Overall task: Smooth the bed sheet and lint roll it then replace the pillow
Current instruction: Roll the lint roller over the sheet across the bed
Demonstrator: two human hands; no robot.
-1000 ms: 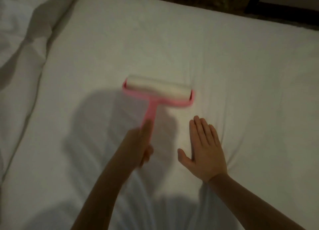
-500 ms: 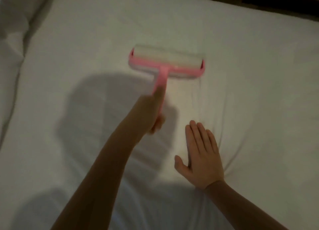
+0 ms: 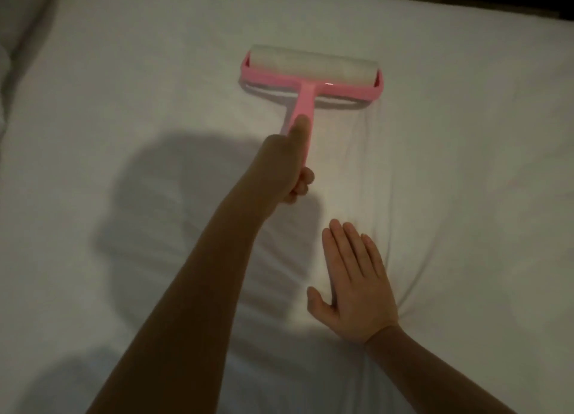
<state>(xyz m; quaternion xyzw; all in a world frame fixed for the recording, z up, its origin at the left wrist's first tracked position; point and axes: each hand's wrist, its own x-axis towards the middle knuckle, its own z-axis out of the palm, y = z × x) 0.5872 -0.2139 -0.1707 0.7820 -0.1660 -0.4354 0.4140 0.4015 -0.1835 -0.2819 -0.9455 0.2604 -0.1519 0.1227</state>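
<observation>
Gripping lint roller [image 3: 312, 72] handle, L hand [image 3: 279, 168]; R hand [image 3: 357, 292] flat on creased bed sheet [image 3: 466, 165]; rumpled bedding [image 3: 15, 25] far L.

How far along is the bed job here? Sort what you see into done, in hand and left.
Done: most of the sheet lies flat. In hand: the left hand grips the pink lint roller on the sheet, the right hand pressing flat. Left: creases near the right hand, and no pillow shows on the sheet.

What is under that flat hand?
Only the white bed sheet: the right hand lies flat on it, creases running out beside it. The patch beneath the palm is hidden.
</observation>
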